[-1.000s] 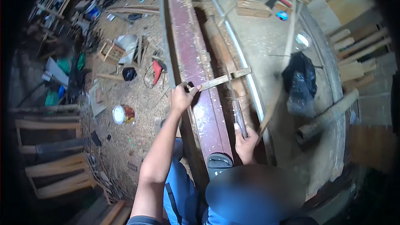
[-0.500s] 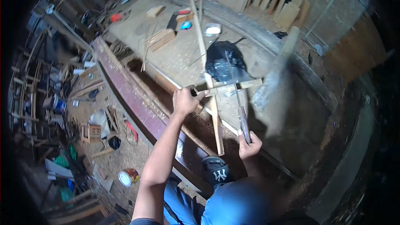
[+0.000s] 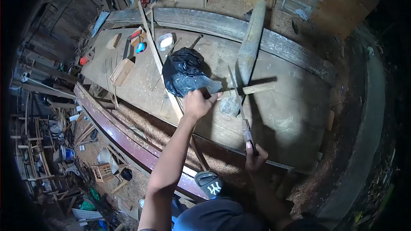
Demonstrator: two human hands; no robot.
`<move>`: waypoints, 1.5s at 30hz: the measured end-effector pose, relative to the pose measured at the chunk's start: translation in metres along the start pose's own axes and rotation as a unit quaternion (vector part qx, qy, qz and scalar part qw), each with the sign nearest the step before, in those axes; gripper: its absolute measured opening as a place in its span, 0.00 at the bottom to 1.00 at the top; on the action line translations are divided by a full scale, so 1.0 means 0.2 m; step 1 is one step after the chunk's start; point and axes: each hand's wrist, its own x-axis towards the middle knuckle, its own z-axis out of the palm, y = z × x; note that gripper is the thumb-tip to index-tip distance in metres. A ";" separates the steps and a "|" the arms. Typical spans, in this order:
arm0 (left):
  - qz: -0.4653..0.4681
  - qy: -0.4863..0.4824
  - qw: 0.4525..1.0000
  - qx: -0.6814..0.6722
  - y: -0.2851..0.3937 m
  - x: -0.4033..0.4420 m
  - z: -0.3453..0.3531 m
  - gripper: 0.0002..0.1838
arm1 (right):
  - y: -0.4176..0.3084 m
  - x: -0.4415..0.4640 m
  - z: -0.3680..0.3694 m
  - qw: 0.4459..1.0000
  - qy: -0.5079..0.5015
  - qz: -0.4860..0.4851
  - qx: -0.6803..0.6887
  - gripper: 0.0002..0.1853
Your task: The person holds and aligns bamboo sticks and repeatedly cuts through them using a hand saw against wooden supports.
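Note:
My left hand [image 3: 197,104] is closed around the left end of a short pale wooden strip [image 3: 261,87]. The strip lies roughly crosswise in front of me. My right hand [image 3: 256,157] grips the handle of a saw [image 3: 247,131] with a long, narrow blade. That blade points away from me and crosses the strip near its middle; I cannot tell how deep any cut goes. A pale grey block-like piece [image 3: 230,107] shows just under the strip. Close beyond my left hand is a crumpled black plastic bag [image 3: 182,66].
A thick bamboo pole [image 3: 250,45] rests over the worktable [image 3: 291,102] and its far beam [image 3: 205,23]. Left of the bag lie a long wooden stick [image 3: 156,55], a white container [image 3: 165,42], a blue tape measure [image 3: 141,47] and a wood block [image 3: 122,72]. A slipper [image 3: 209,183] is near the front.
The view has shifted, with the table's items now further left. Both hands, strip and saw are further right relative to the bag and long stick. Less blade extends past the strip.

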 end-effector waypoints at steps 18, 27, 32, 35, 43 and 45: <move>0.060 -0.129 0.988 0.053 0.03 0.20 -0.04 0.42 | -0.09 0.09 0.11 0.986 0.048 0.158 0.032 0.22; 0.070 -0.190 0.977 0.065 0.03 0.25 -0.01 0.52 | 0.03 0.05 0.19 0.991 0.058 0.116 -0.028 0.23; 0.119 -0.227 0.960 0.109 0.05 0.33 -0.04 0.54 | -0.01 0.11 0.13 0.996 0.000 0.058 -0.066 0.26; 0.114 -0.242 0.953 0.141 0.04 0.40 -0.06 0.49 | -0.02 0.17 0.10 0.995 -0.019 0.095 -0.037 0.27; 0.229 -0.299 0.919 0.114 -0.06 0.40 0.00 0.31 | -0.06 0.15 0.11 0.993 -0.046 0.098 -0.048 0.27; 0.256 -0.202 0.945 0.001 -0.11 0.36 0.03 0.29 | -0.01 0.15 0.13 0.993 -0.036 0.096 -0.050 0.26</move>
